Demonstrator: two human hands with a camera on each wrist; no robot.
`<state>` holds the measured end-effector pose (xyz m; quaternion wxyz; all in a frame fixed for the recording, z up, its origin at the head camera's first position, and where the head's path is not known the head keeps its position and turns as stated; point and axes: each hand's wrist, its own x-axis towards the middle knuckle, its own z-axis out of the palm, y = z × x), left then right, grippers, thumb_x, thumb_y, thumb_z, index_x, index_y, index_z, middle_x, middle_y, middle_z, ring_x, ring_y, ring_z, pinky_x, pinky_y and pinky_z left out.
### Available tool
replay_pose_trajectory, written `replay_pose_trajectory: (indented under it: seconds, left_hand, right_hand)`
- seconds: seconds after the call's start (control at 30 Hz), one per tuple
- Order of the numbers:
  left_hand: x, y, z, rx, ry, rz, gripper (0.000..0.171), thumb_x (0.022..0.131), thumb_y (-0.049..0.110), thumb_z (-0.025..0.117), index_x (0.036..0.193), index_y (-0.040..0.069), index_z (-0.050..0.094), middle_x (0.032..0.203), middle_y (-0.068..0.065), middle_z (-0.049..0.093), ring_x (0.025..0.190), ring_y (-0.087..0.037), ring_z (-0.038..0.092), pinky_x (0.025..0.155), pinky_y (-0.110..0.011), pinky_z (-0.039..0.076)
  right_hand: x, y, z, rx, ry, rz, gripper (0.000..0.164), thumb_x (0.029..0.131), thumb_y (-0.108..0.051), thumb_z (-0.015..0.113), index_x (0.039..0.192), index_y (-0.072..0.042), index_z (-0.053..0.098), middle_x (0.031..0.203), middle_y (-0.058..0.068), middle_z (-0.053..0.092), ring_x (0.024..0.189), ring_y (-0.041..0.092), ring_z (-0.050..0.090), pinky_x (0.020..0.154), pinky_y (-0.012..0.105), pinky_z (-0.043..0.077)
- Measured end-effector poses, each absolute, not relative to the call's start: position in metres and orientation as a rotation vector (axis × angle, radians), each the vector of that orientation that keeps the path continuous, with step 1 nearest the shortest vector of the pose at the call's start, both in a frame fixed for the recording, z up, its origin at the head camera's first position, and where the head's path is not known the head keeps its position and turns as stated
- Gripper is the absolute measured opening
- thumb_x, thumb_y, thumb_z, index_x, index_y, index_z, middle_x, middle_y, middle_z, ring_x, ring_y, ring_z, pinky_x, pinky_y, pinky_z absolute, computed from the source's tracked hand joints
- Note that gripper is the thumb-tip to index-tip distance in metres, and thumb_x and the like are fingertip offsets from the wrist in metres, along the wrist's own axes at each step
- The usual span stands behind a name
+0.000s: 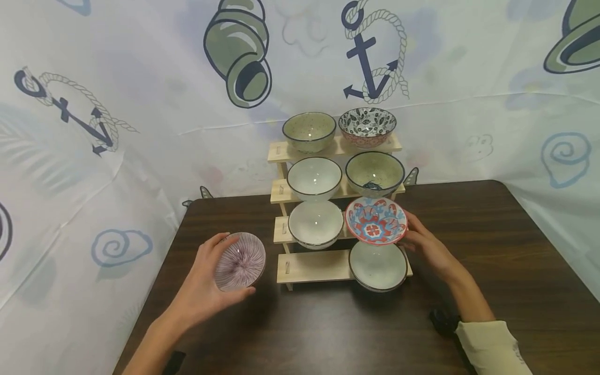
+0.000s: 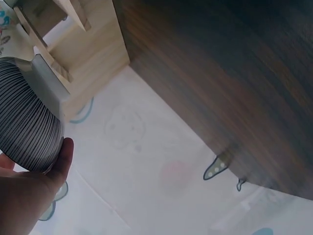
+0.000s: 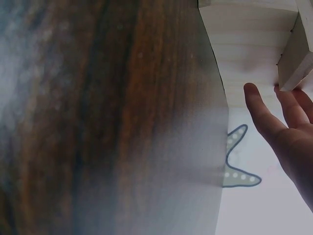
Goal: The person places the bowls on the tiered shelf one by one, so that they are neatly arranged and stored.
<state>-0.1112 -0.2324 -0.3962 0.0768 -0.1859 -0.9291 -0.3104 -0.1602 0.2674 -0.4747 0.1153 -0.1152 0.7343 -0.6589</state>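
My left hand holds a small bowl with purple radiating stripes, left of a wooden tiered rack. Its fingers and thumb curve around the bowl, whose striped outside shows in the left wrist view. At the rack's right side, my right hand is against the edge of a red and blue patterned bowl on the second shelf from the bottom. In the right wrist view, the fingers look fairly straight beside the rack's wood; the bowl is out of sight there.
Right on the bottom shelf sits a white bowl. Higher up are two more white bowls, two green ones and a leaf-patterned bowl. The rack stands on a dark wooden table before a printed cloth.
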Motion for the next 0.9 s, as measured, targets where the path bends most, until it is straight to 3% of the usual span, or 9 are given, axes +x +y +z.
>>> replay_pose_trajectory:
  seconds: [0.47,0.6,0.73,0.9]
  left_hand:
    - [-0.096,-0.215,-0.401,-0.676,-2.753,-0.881,0.107,0.059,0.038,0.100,0.152,0.027,0.048,0.156,-0.007,0.041,0.142,-0.029,0.041,0.097,-0.058,0.053]
    - [-0.092,-0.211,-0.404,-0.694,-2.758,-0.882,0.108,0.059,0.040,0.100,0.153,0.029,0.047,0.158,-0.007,0.039,0.143,-0.030,0.041,0.098,-0.057,0.054]
    - [-0.091,-0.206,-0.408,-0.713,-2.763,-0.875,0.108,0.060,0.042,0.100,0.153,0.030,0.046,0.158,-0.005,0.038,0.142,-0.029,0.042,0.097,-0.056,0.054]
    - [-0.089,-0.197,-0.412,-0.742,-2.757,-0.839,0.109,0.058,0.045,0.100,0.152,0.029,0.047,0.158,-0.004,0.039,0.142,-0.024,0.042,0.098,-0.054,0.055]
  right_hand:
    - [-0.161,0.267,-0.474,-0.319,2.150,-1.917,0.062,0.113,-0.030,0.038,0.168,-0.028,0.010,0.171,0.016,0.011,0.134,-0.002,0.042,0.104,0.018,0.045]
    - [-0.161,0.266,-0.474,-0.310,2.161,-1.904,0.061,0.113,-0.031,0.037,0.168,-0.028,0.010,0.171,0.015,0.012,0.135,-0.001,0.039,0.115,0.041,0.040]
    - [-0.161,0.266,-0.473,-0.302,2.145,-1.917,0.062,0.112,-0.031,0.038,0.168,-0.029,0.011,0.171,0.015,0.011,0.137,0.002,0.038,0.119,0.068,0.026]
    - [-0.160,0.265,-0.473,-0.298,2.129,-1.929,0.062,0.112,-0.032,0.039,0.168,-0.028,0.011,0.172,0.015,0.009,0.140,0.006,0.034,0.119,0.075,0.019]
